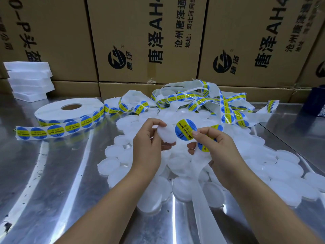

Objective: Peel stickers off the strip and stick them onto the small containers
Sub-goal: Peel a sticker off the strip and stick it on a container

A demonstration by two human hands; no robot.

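My left hand (148, 141) grips a small round white container (166, 135) by its edge, tilted up above the pile. My right hand (213, 143) pinches a round blue and yellow sticker (184, 129) marked SOLDERING PASTE, held right beside the container. The same hand also holds the white backing strip (198, 162), which carries another sticker (204, 147) and hangs down toward me. Several plain white containers (281, 175) lie heaped on the metal table under both hands.
A large sticker roll (70, 110) lies at the left, its strip running out along the steel table (52, 182). Tangled strip (202, 101) piles up behind the containers. White foam blocks (29, 80) are stacked far left. Cardboard boxes (140, 41) wall the back.
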